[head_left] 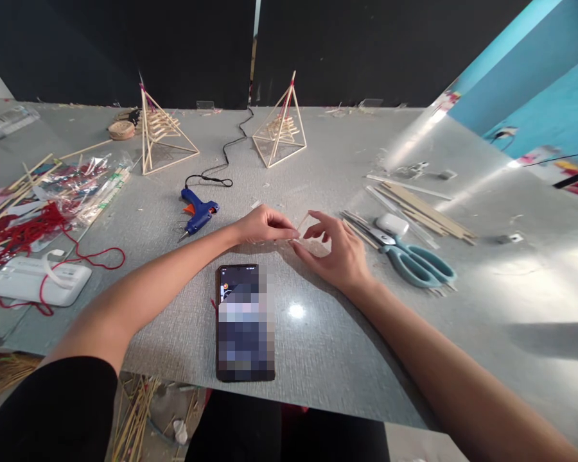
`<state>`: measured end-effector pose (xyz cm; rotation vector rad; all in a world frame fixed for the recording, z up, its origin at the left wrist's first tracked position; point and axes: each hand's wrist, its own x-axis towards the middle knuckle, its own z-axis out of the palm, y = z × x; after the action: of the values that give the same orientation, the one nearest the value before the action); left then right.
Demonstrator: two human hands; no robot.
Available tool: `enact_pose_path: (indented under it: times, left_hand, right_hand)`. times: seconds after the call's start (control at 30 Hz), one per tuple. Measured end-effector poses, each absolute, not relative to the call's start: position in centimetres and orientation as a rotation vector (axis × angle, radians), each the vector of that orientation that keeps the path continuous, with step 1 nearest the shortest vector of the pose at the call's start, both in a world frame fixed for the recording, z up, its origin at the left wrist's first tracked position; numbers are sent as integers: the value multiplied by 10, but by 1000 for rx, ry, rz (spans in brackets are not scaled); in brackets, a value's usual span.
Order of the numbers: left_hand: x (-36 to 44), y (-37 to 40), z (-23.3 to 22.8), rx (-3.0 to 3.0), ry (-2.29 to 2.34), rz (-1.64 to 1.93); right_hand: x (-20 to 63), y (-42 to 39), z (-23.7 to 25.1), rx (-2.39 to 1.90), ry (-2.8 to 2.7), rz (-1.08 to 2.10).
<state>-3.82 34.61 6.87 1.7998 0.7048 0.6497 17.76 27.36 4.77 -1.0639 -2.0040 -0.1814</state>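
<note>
A short, thin, pale wooden stick (302,222) sits between the two hands at the centre of the grey textured desk (318,333), just above its surface and slightly tilted. It is fine and partly hidden by fingertips, so its full length cannot be made out.

Risk, as judged: the stick is slender and held only at the fingertips; uneven pressure could snap it or let it slip onto the desk, where loose offcuts would make it hard to find again. The blue hot-glue gun (198,212), lying on its side near the left forearm with its black cord (226,154) trailing across the desk, could be knocked by an elbow. The black smartphone (245,322) lies just below both wrists, within reach of any drips or a dropped piece.

Left hand (264,226): fingers drawn together, tips closed on the stick's near end. Right hand (340,253): loosely curled, thumb and forefinger a little apart, tips meeting the stick.

Nearby: teal-handled scissors (414,260) and a bundle of long wooden sticks (428,215) beside the right hand; two stick-built pyramid frames (282,128) stand farther back.
</note>
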Motion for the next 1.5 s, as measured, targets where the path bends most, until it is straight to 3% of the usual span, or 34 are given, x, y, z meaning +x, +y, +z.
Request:
enact_pose_path:
  times: [1.5]
  left_hand:
    - [-37,345,67,1824,704,616]
  right_hand:
    - [176,270,47,-1134,-2038,-115]
